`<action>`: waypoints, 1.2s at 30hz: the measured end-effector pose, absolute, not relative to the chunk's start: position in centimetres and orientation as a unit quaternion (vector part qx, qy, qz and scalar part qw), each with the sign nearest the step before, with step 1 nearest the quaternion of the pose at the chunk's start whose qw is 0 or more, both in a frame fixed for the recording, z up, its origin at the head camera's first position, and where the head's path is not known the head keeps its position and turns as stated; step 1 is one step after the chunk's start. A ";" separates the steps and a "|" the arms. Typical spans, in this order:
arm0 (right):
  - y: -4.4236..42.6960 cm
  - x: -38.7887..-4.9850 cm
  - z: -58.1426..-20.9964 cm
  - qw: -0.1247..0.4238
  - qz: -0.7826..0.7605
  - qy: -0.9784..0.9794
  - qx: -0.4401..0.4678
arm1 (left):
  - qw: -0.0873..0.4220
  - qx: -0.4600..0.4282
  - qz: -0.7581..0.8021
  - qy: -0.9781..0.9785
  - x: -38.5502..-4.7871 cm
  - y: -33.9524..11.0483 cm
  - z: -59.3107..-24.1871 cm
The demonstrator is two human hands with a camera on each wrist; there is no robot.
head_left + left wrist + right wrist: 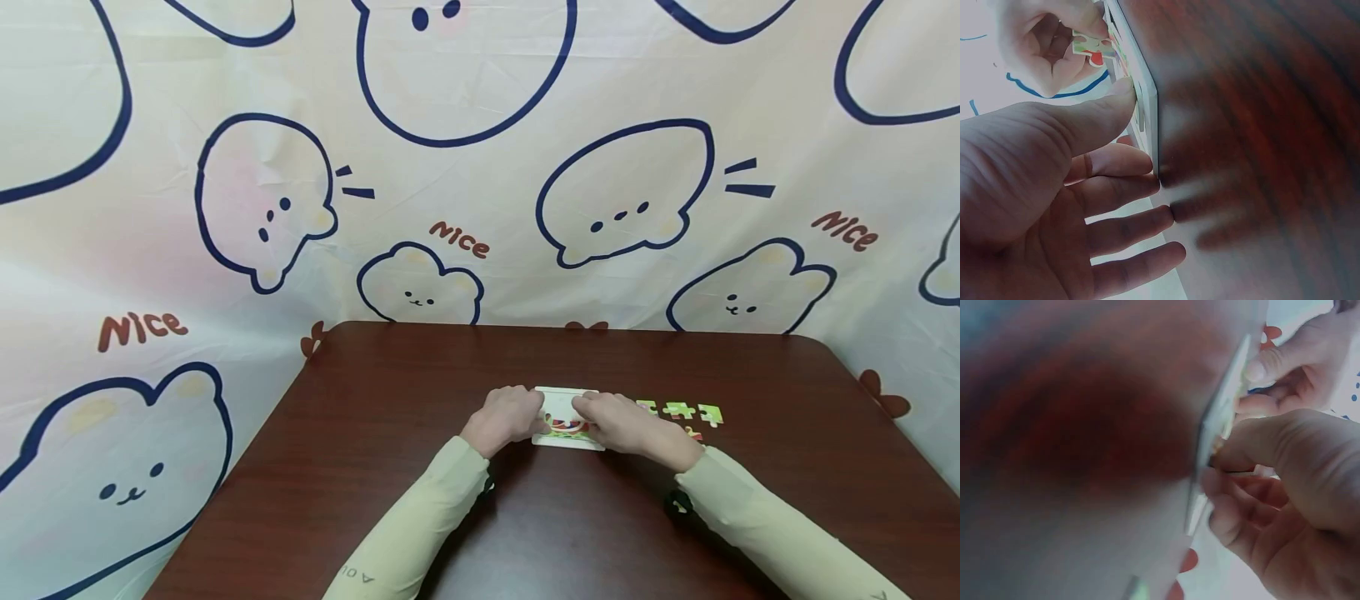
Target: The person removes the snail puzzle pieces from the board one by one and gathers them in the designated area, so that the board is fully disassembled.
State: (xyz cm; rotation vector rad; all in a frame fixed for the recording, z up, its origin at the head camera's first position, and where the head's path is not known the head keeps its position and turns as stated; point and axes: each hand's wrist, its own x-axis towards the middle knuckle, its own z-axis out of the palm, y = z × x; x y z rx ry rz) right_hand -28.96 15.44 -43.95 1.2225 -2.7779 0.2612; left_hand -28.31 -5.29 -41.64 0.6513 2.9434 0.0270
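A white puzzle tray (567,444) with a colourful picture lies flat on the table between both hands. My left hand (507,417) grips its left edge. In the left wrist view, the thumb (1124,94) of that hand presses on top while the fingertips meet the tray's side and the tabletop. Over the right part of the tray, my right hand (626,423) pinches a green and red puzzle piece (1092,47) by thumb and fingers. The piece touches or almost touches the tray; fingers hide much of the picture.
Several loose puzzle pieces (679,410) lie right of the tray, some partly behind the right hand and forearm. The dark brown wooden table (360,417) ends at a patterned cloth (517,192) hanging behind and at the sides.
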 end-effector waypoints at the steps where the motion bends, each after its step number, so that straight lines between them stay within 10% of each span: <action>1: 15.4 -28.9 -44.0 0.052 0.083 -0.911 0.401 | 0.064 0.216 0.010 0.974 -28.3 -5.3 -41.7; 36: 25.6 -27.3 -37.4 -0.106 0.208 -0.934 0.271 | 0.083 0.235 0.033 0.968 -28.7 -6.1 -41.3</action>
